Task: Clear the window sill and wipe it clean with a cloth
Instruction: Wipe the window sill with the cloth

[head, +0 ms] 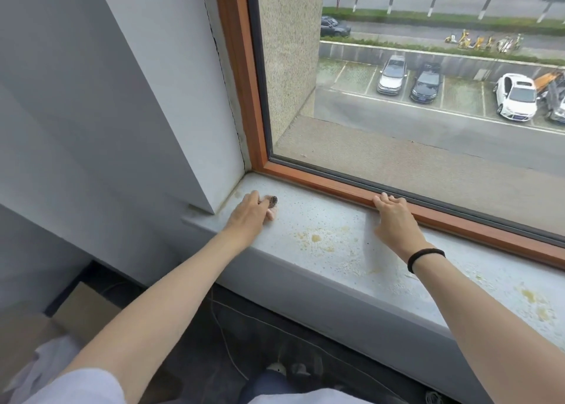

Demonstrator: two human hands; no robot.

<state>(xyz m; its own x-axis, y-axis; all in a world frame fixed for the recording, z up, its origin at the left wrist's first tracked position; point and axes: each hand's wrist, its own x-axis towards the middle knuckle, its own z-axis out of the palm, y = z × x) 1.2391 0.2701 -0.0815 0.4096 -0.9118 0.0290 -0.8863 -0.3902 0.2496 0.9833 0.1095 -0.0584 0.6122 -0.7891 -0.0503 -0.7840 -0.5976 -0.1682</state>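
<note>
Sill (321, 220) open between left hand (250, 217) and right hand (394, 217); side wall (189, 113) closes left end; window frame (244, 82) behind.

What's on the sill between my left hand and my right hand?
Head view: only a patch of yellowish stains on the window sill, between the left hand, which holds a small dark thing, and the right hand.

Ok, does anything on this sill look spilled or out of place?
Yes. Yellowish stains blotch the sill between the hands, with more at the far right, like a dried spill. The left hand holds a small dark thing by the corner; what it is, I cannot tell.
</note>
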